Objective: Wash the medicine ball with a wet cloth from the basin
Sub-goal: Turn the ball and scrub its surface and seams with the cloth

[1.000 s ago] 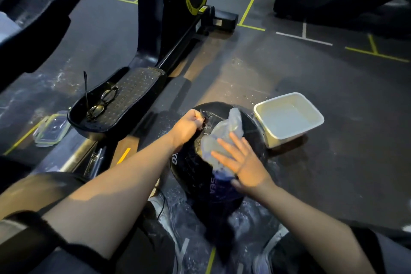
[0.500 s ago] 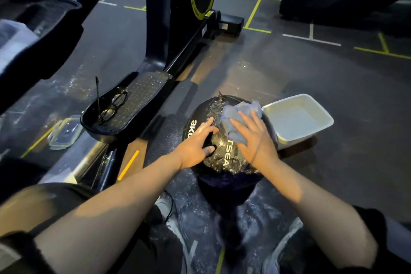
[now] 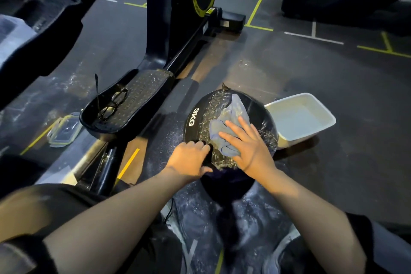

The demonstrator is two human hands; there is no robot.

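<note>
A black medicine ball (image 3: pixel 200 118) marked 3KG sits on the wet gym floor between my knees, its textured top glistening. A pale blue wet cloth (image 3: pixel 231 115) lies across the ball's top. My right hand (image 3: pixel 249 144) presses flat on the cloth with fingers spread. My left hand (image 3: pixel 189 160) grips the ball's near left side, fingers curled onto it. A white rectangular basin (image 3: pixel 311 131) holding water stands on the floor just right of the ball.
An exercise machine's black footplate (image 3: pixel 138 95) with a pair of glasses (image 3: pixel 113 104) on it lies to the left. A clear container lid (image 3: pixel 64 129) rests on the floor further left. The floor around the ball is splashed with water.
The ball has turned so the 3KG mark faces up-left. My right hand slid with the cloth toward me over the ball's top. My left hand shifted to the near left side.
</note>
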